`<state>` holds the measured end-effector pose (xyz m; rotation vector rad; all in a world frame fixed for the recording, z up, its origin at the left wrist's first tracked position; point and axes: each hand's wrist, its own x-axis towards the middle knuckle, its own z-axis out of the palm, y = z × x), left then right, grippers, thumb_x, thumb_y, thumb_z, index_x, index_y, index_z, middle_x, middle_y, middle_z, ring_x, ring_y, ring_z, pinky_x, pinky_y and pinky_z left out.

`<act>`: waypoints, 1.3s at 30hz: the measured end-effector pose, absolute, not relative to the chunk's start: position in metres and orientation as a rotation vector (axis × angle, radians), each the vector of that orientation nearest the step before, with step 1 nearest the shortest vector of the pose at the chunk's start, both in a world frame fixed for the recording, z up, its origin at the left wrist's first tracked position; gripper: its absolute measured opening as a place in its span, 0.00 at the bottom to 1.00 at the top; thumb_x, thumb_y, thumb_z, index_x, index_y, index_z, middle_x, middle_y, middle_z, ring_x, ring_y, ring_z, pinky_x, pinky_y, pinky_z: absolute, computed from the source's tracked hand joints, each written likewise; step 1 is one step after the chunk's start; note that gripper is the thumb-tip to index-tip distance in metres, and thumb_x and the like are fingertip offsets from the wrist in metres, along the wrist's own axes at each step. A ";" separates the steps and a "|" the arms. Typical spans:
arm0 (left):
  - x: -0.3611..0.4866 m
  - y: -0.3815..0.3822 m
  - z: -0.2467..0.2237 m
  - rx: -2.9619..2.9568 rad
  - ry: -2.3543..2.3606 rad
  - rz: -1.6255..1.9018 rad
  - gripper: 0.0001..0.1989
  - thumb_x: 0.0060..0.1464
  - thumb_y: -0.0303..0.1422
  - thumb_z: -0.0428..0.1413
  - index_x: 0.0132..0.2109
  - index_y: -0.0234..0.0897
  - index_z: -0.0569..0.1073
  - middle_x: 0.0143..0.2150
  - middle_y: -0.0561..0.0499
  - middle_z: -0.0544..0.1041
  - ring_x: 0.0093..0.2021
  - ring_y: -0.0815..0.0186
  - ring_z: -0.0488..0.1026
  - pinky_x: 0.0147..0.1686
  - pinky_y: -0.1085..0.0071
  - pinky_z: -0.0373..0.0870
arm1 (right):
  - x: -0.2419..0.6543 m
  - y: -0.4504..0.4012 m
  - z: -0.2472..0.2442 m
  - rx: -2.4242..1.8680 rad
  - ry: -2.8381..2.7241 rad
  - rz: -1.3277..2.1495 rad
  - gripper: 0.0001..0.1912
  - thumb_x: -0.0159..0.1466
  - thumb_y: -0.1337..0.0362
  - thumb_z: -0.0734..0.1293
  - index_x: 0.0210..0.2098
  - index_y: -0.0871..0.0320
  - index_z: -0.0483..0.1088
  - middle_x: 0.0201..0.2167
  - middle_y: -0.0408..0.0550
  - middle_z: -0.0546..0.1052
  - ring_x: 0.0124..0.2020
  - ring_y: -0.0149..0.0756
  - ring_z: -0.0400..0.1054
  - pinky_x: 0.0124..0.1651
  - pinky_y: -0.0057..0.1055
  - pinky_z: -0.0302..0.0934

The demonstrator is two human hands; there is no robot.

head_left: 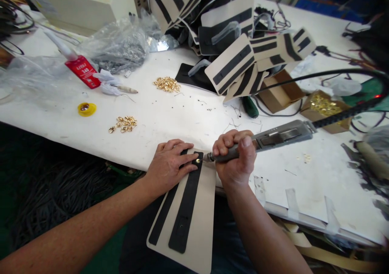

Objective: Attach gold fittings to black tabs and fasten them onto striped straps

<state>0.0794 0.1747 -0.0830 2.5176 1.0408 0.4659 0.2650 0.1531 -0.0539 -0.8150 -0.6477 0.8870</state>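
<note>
A beige panel with black stripes (206,209) lies over the table's front edge, its lower end hanging past it. My left hand (172,164) rests flat on its upper part, fingers stretched toward a small gold fitting (198,161) on the black strap (187,203). In my right hand (235,156) is a grey electric screwdriver (281,136), fingers wrapped round its body. Its tip meets or nearly meets the gold fitting; exact contact is too small to tell. A small hole shows near the strap's lower end.
Gold clasps (124,124) and a pile of gold pieces (167,84) lie on the white table (146,108). Nearby are a yellow tape roll (86,109) and a red glue bottle (82,71). Striped panels (232,63) are heaped behind. The screwdriver's black cable (343,114) arcs past cardboard boxes (281,89).
</note>
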 end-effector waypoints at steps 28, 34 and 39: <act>0.081 0.173 -0.080 2.527 1.048 0.433 0.14 0.65 0.43 0.60 0.56 0.53 0.81 0.63 0.50 0.78 0.64 0.50 0.67 0.57 0.51 0.63 | 0.257 0.153 -0.057 -0.931 -0.926 0.848 0.18 0.63 0.54 0.75 0.30 0.53 0.62 0.24 0.37 0.68 0.22 0.29 0.63 0.24 0.29 0.62; 0.081 0.170 -0.076 2.563 1.032 0.451 0.16 0.65 0.43 0.61 0.59 0.55 0.80 0.63 0.50 0.78 0.63 0.51 0.68 0.56 0.51 0.64 | 0.256 0.148 -0.051 -1.001 -0.915 0.849 0.18 0.63 0.52 0.74 0.29 0.55 0.65 0.21 0.36 0.68 0.21 0.28 0.62 0.24 0.28 0.60; 0.083 0.165 -0.070 2.547 1.067 0.426 0.15 0.65 0.41 0.61 0.58 0.52 0.80 0.62 0.49 0.79 0.63 0.53 0.69 0.57 0.52 0.66 | 0.262 0.141 -0.038 -1.024 -0.981 0.889 0.22 0.61 0.47 0.76 0.27 0.57 0.69 0.21 0.40 0.72 0.23 0.31 0.66 0.27 0.29 0.63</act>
